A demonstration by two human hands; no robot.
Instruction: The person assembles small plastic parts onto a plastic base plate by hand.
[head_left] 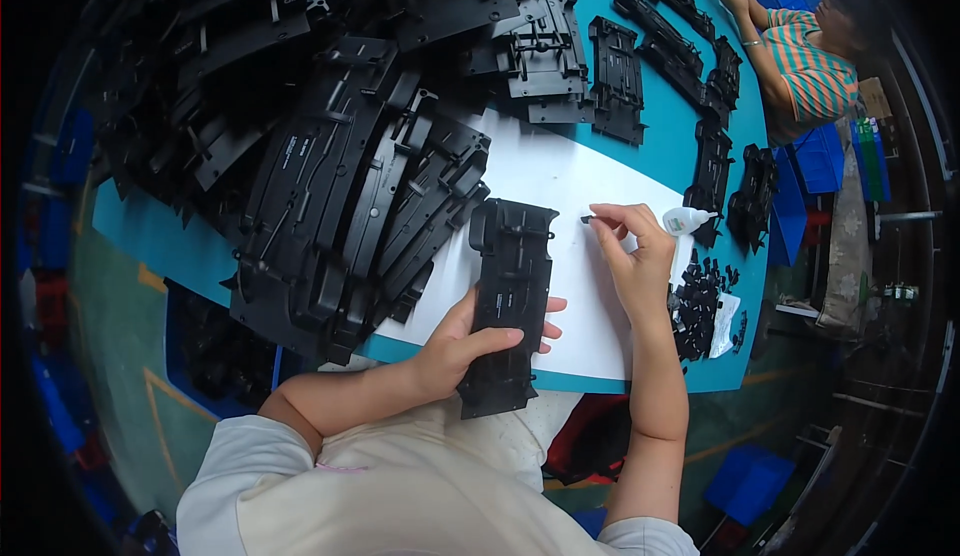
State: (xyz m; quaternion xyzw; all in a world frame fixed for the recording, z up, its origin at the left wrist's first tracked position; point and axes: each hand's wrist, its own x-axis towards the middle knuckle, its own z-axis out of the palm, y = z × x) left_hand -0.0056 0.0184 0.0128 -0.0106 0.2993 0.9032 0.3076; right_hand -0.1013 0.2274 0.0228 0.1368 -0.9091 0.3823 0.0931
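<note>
My left hand (470, 341) is wrapped round a long black plastic chassis plate (512, 276), thumb across its face and fingertips showing past its right edge. The plate is held tilted above the white sheet (585, 326). To its right, my right hand (640, 251) pinches a small black plastic part (588, 220) between thumb and fingertips, apart from the plate. Just beyond that hand a small white glue bottle (688, 219) lies on its side, nozzle to the right. Beside my right forearm is a pile of small black parts (700, 306).
Large stacks of black chassis plates (320, 176) cover the table's left and far side. More black assemblies (712, 166) lie along the right of the turquoise tabletop (640, 166). A clear plastic bag (724, 324) rests by the small parts. Another person (815, 66) sits at the far right, near blue bins (815, 161).
</note>
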